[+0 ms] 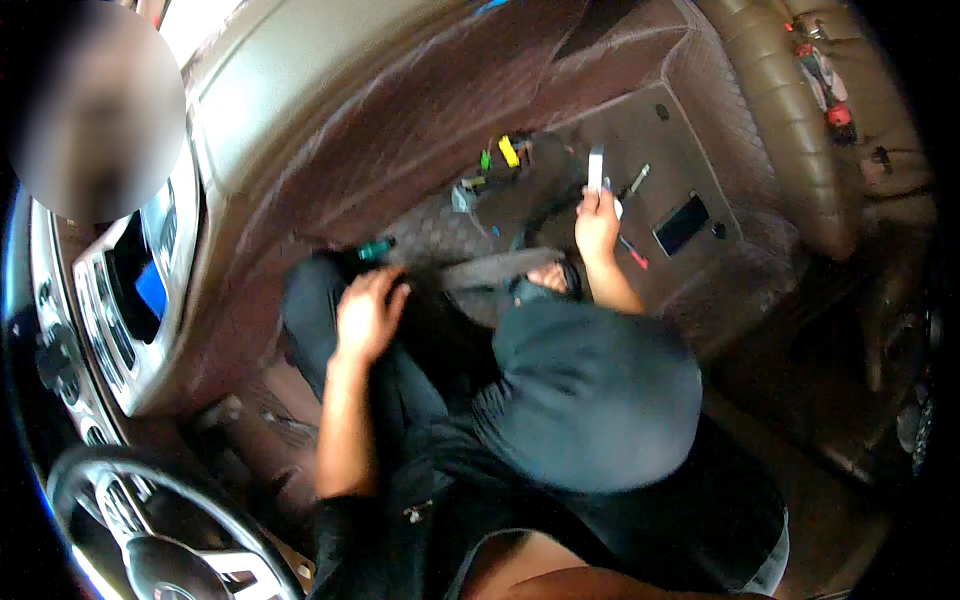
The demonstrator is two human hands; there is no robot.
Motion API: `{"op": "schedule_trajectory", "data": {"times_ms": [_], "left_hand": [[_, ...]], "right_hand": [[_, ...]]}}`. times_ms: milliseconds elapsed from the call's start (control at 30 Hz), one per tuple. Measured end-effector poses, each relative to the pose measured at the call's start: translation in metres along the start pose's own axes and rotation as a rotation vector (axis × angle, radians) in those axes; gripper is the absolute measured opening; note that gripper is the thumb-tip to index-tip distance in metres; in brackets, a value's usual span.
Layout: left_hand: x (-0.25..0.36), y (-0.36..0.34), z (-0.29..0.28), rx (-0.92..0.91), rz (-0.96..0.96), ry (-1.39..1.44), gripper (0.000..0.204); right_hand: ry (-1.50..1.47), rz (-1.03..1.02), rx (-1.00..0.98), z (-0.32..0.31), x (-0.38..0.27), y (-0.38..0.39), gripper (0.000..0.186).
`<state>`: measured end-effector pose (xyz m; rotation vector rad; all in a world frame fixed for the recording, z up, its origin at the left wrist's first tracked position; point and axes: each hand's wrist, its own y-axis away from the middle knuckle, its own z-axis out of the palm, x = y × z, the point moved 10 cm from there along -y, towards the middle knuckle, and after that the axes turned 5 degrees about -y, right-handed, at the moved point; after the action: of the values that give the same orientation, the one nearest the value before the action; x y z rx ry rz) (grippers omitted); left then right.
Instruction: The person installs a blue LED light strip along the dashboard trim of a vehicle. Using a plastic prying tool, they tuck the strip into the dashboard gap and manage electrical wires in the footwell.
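Note:
My left hand lies on my raised left knee, holding nothing, its fingers apart. On the other side, my right hand is closed around a slim white, flat stick-like object, which points away from me; its exact kind is not clear. Beyond my right hand a silver rod-shaped tool rests on the dark floor panel. A dark-screened smartphone lies to its right. Nearer to me is a small tool with a red handle, partly behind my right wrist.
Yellow and green pieces lie among wires on the floor ahead. A teal object sits beyond my left knee. The steering wheel stands at lower left. A red-and-grey tool is on the brown padded seat.

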<state>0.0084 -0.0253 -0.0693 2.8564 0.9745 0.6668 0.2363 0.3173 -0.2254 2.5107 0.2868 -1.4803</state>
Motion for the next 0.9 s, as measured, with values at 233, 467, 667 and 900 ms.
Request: {"op": "schedule_trajectory", "data": {"times_ms": [233, 467, 667, 900], "left_hand": [[0.102, -0.122, -0.025, 0.033, 0.24, 0.245, 0.041], [0.198, -0.238, -0.058, 0.159, 0.497, 0.212, 0.047], [0.171, -0.253, -0.039, 0.157, 0.157, 0.523, 0.052], [0.149, -0.194, -0.052, 0.357, 0.19, 0.49, 0.04]], "right_hand": [[0.167, 0.18, -0.085, 0.026, 0.046, -0.011, 0.046], [0.234, 0.111, -0.04, 0.024, 0.033, -0.004, 0.039], [0.259, 0.063, -0.013, 0.026, 0.032, -0.004, 0.04], [-0.303, 0.274, -0.236, 0.009, -0.034, -0.015, 0.026]]}}
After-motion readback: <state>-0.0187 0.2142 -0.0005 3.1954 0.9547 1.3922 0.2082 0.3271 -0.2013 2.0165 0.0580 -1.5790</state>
